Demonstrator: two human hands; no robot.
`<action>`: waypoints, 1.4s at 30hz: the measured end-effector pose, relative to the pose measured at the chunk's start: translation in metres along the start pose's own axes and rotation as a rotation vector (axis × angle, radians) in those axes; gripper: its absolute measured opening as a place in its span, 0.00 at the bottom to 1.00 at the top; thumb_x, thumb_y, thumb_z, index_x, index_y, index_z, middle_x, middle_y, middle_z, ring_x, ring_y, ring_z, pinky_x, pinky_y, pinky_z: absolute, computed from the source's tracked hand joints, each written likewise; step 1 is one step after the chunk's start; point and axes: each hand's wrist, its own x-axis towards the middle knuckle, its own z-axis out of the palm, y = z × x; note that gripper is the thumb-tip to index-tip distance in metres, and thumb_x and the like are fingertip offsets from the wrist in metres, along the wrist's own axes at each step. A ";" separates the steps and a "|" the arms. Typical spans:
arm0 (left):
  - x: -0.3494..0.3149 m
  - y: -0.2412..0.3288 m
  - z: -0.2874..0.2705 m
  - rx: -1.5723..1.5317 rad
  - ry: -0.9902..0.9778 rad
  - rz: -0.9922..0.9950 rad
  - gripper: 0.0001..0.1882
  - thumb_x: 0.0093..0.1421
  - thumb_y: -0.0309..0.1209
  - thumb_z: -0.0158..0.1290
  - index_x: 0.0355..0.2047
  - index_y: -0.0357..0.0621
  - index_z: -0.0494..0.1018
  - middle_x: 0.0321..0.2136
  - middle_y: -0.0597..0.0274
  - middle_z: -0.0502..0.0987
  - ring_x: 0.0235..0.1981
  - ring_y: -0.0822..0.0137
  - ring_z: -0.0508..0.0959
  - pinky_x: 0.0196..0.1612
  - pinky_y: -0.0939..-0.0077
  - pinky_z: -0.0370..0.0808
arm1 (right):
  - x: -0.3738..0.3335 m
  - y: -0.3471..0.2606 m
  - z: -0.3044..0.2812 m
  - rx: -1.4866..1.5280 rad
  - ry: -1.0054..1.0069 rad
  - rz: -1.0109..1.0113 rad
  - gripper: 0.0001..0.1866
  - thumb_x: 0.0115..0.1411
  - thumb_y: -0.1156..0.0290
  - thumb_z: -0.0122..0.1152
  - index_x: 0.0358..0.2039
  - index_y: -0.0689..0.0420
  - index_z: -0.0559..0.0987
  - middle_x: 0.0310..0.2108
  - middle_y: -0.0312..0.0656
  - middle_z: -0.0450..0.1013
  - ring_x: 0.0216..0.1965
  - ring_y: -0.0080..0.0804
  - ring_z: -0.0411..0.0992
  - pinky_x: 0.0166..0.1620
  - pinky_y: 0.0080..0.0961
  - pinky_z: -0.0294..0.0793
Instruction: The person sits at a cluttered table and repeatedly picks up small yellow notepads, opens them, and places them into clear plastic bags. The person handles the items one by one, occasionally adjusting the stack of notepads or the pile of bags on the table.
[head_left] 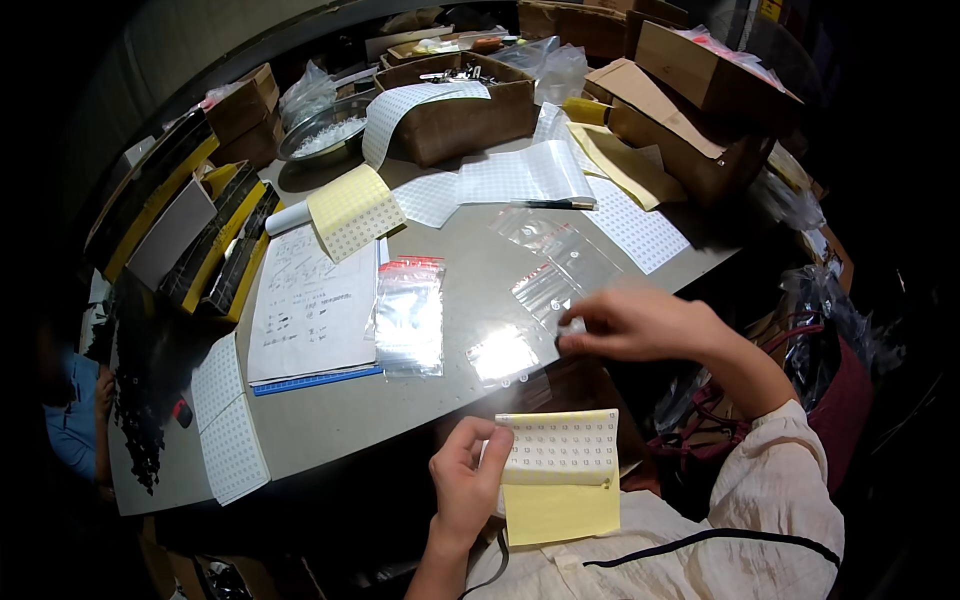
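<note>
Within left hand (468,475), labels (562,445), right hand (645,325) apart

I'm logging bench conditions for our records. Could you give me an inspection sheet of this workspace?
Surface: grey table, dark worn patch at its left end.
Work items: yellow-backed sticker sheet, folded; small clear bags lie on the table.
Clutter: handwritten papers, red-topped bags, loose sticker sheets, cardboard box.
Hands: left hand grips the folded sheet; right hand is at the table's near edge, fingers curled, contents unclear.
Cables: dark cord across the light shirt; cannot tell whether it is a cable.
Surroundings: maroon bag at right; person in blue at left.
</note>
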 end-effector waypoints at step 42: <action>-0.008 -0.009 -0.015 0.083 0.224 0.088 0.12 0.72 0.30 0.54 0.30 0.38 0.71 0.23 0.73 0.72 0.24 0.85 0.66 0.27 0.87 0.62 | -0.052 -0.040 0.066 -0.121 0.504 -0.401 0.18 0.45 0.83 0.66 0.40 0.60 0.76 0.37 0.47 0.73 0.39 0.48 0.75 0.40 0.36 0.77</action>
